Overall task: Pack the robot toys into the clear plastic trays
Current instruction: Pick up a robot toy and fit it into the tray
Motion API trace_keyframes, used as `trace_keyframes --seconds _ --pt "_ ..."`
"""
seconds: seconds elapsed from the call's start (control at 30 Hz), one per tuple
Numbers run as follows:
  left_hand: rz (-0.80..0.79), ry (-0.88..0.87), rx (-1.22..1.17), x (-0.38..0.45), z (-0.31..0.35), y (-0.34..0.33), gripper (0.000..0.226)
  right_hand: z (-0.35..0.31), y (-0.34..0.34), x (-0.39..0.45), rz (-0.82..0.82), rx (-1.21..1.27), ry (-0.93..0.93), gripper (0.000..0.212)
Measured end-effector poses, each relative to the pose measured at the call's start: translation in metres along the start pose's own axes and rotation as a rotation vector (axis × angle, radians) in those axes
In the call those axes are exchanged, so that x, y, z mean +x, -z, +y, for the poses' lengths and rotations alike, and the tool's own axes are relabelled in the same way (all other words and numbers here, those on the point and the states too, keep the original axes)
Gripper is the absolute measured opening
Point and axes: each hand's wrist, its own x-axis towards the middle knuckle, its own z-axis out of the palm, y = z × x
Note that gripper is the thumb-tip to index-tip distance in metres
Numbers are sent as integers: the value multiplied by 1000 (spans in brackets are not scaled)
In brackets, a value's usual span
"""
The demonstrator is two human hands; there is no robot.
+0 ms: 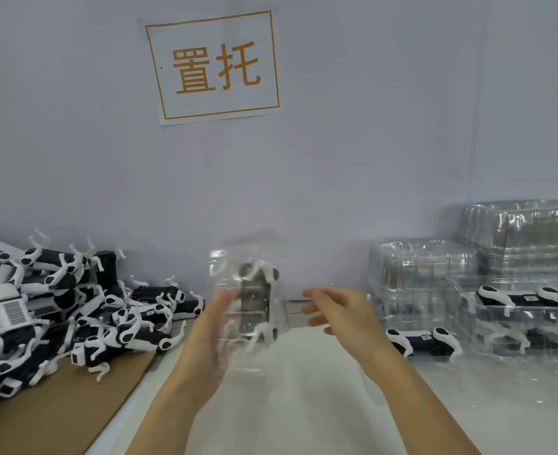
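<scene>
Up in front of the wall, over the pale table (303,405), the left hand (205,353) holds a clear plastic tray (238,310) stood on end, fingers reaching up its near side behind the blurred plastic, palm against the lower edge. Seated inside that tray is a black-and-white robot toy (254,300), body upright, white legs at top and bottom. How tightly the left fingers curl I cannot tell through the blur, but the tray is plainly carried by that hand alone.

Across from it, the right hand (340,316) hangs apart from the tray, fingers relaxed and loosely spread, pointing left, gripping nothing.

Off to the left, a heap of loose robot toys (57,310) sprawls over a brown cardboard sheet (74,405); one of them shows a barcode label (14,311), its digits too small to read.

Over on the right, stacks of clear trays (425,274) stand against the wall, and packed trays (520,310) in front each show a robot toy with a small QR-type sticker, unreadable. One more toy (422,343) lies by the stacks' foot.

High on the wall, a white sign (211,67) with an orange border carries two orange characters: 置托.
</scene>
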Motion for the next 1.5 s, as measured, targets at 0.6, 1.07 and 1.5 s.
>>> trace_keyframes --seconds 0.6,1.07,1.5 --pt "-145 -125 1168 9 -45 1 41 53 -43 -10 -193 -813 159 33" --pt "386 -10 569 19 -65 25 9 57 -84 -28 -341 -962 394 44" --pt "380 5 565 24 -70 30 10 51 -60 -18 -177 -959 191 32"
